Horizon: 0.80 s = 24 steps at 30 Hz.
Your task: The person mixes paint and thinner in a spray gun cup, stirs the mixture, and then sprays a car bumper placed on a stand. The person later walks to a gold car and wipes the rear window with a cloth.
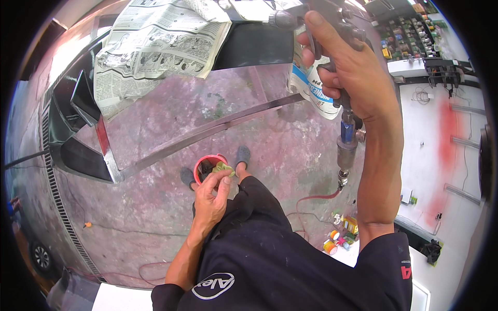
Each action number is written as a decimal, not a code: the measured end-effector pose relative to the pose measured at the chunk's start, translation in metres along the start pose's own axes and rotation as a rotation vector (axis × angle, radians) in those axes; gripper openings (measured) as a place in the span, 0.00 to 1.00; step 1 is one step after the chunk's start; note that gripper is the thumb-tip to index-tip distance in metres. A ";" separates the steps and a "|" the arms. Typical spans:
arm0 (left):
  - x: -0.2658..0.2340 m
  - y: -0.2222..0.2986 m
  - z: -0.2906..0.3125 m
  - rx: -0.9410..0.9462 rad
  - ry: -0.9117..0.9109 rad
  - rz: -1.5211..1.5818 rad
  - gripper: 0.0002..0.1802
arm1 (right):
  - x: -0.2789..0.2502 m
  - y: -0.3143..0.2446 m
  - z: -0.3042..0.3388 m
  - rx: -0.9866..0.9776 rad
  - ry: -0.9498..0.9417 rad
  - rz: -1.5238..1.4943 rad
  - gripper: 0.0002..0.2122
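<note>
My right hand (358, 78) is raised at the upper right, its fingers wrapped round a paint spray gun (282, 19). Under the grip hangs an inline air filter (346, 150) with a blue fitting, joined to a red hose (319, 197). My left hand (211, 199) is low in front of me, thumb and fingers pinched together at a crumpled yellow-green cloth (223, 168). Past that cloth a red bucket (196, 168) with dark contents stands on the floor between my feet.
Newspaper sheets (155, 57) cover part of a vehicle body ahead, whose grey metal edge (207, 128) runs across the view. Cans and boxes (337, 241) stand at the lower right. A long floor grate (65, 207) lies at left; shelves of bottles (410, 33) are at upper right.
</note>
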<state>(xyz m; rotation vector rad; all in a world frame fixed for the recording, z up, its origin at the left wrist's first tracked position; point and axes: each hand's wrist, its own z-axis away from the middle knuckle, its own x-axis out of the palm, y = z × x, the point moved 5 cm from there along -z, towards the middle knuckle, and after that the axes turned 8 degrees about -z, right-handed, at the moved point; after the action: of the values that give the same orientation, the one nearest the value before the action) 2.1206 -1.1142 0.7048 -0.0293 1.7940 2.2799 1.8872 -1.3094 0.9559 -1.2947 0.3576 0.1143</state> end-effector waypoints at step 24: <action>0.011 0.012 -0.009 0.014 -0.066 -0.075 0.13 | -0.051 0.022 -0.002 0.027 0.055 -0.063 0.27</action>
<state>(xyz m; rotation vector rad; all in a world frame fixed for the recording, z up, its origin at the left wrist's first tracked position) 2.1064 -1.1238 0.7124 -0.0183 1.7461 2.1905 1.8329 -1.2992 0.9513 -1.2825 0.3638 0.0207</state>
